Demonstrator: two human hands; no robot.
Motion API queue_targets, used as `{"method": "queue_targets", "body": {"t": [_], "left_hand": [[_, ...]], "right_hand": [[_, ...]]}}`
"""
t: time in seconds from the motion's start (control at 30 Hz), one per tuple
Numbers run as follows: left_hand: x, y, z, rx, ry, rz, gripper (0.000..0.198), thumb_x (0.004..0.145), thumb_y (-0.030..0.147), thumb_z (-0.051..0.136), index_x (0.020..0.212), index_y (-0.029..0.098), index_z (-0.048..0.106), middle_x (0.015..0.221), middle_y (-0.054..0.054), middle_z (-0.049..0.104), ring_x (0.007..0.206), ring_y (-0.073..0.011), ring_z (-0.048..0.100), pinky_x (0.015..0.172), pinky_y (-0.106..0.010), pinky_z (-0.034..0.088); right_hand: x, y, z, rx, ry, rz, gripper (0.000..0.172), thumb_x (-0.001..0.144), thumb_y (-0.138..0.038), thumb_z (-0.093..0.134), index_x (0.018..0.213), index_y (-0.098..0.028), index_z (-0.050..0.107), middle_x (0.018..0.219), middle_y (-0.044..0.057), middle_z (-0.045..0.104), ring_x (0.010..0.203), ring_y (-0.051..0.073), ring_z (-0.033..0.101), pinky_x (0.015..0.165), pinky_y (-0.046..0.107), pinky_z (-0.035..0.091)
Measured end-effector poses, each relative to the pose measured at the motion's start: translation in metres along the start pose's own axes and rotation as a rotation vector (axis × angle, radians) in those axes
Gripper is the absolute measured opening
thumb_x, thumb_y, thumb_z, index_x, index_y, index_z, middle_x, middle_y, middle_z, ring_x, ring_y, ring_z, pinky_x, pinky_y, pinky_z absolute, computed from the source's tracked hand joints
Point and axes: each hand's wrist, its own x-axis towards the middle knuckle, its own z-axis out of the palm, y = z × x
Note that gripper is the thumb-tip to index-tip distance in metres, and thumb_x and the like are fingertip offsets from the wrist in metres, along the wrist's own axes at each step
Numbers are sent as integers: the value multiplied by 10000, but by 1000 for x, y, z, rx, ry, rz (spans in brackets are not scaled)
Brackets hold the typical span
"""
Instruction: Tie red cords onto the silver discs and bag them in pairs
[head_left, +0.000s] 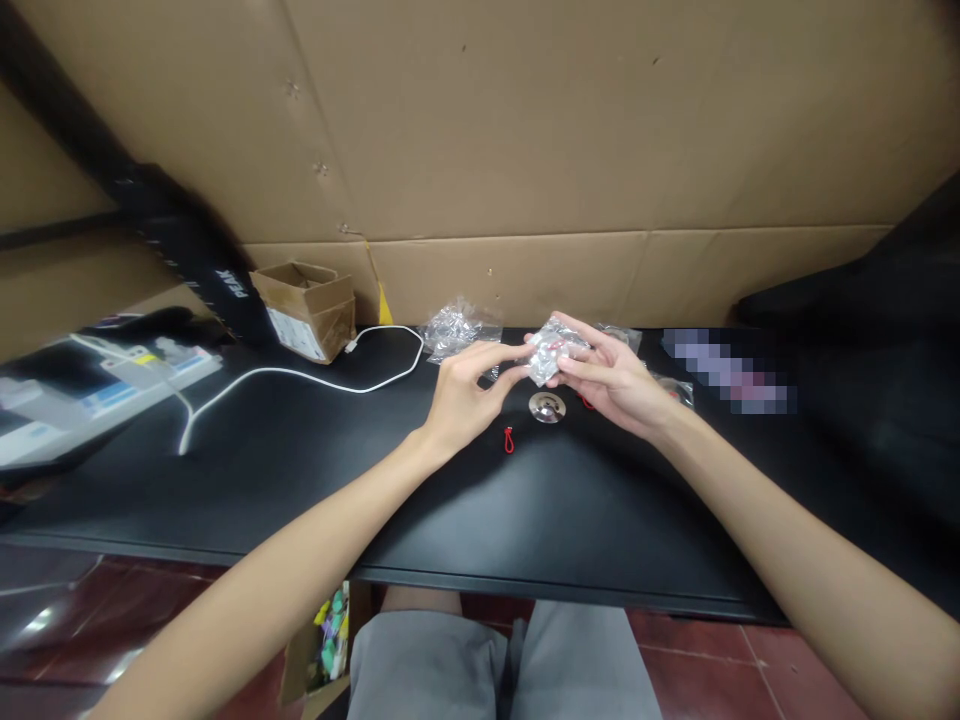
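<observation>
Head: fingers point(495, 353) on plastic packet point(543, 362)

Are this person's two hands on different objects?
No, the left hand and the right hand both have fingers on the same clear plastic packet.

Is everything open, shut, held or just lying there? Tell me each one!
Clear bag: held up
Right hand: gripping the bag
Left hand: fingertips at the bag's edge
Box: open on top
Silver disc: lying down
Red loop: lying down
White cable: lying curved
</observation>
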Motion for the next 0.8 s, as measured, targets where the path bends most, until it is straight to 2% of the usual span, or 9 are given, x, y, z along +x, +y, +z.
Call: {"method": "queue_targets", "body": {"t": [0.17, 0.37, 0.47, 0.6, 0.8], "left_hand": [[0, 4, 1, 43, 35, -11, 176, 973, 224, 698, 1130, 229, 778, 1088, -64, 779, 983, -183, 712, 881, -361, 566], [0, 1, 1, 43, -4, -87, 105, 985, 236, 678, 997, 210, 780, 942, -33, 767, 821, -153, 681, 782, -314, 532], [0, 1, 0, 19, -43, -94, 111, 1003, 234, 649, 980, 198, 752, 950, -33, 767, 802, -148, 676, 765, -304, 526], [0, 6, 2, 77, -71, -19, 139, 1041, 225, 577, 1008, 195, 709, 935, -41, 731, 848, -156, 659, 797, -306, 511], [1, 1, -4, 287, -138, 119, 173, 1073, 233, 504, 1079, 190, 671, 978, -67, 687, 902, -175, 634, 836, -328, 502]], "right_hand": [[0, -1, 0, 1, -8, -1, 707, 831, -253, 847, 1488, -275, 584, 1232, 78, 728, 852, 181, 653, 788, 373, 584], [-1, -1, 0, 4, -73, 14, 509, 899, -299, 799, 1389, -248, 672, 1317, 103, 687, 981, 201, 635, 713, 304, 541], [-2, 0, 2, 62, -94, 77, 475, 948, -337, 750, 1409, -275, 656, 1176, 77, 710, 856, 165, 615, 689, 290, 537], [-1, 0, 4, 163, -91, 142, 404, 998, -429, 670, 1375, -283, 673, 936, 28, 665, 746, 148, 572, 689, 293, 539], [1, -1, 7, 191, -69, 287, 341, 1004, -479, 619, 1220, -233, 714, 955, 60, 675, 754, 167, 573, 683, 308, 502]]}}
